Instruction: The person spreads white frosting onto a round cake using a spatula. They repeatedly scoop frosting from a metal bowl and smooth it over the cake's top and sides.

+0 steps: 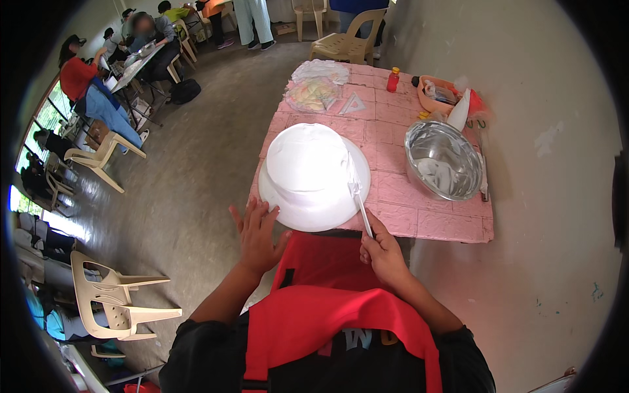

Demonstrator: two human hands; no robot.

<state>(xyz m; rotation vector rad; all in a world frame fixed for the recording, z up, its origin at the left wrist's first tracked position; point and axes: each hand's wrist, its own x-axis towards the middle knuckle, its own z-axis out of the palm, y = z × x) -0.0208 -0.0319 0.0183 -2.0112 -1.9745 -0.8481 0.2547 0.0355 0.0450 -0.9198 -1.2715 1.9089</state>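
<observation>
A round cake covered in white icing stands on a round white cake stand or turntable near the table's front left corner. My right hand holds a slim white spatula or knife, whose icing-covered end meets the cake's right side. My left hand has its fingers spread at the stand's front left rim, with nothing in its grasp. To the right sits a steel mixing bowl with white icing smeared inside.
The pink brick-patterned table also bears a clear set square, crumpled plastic, a red bottle, an orange basket and a white piping bag. A wall is at the right; chairs and several people are at the left and back.
</observation>
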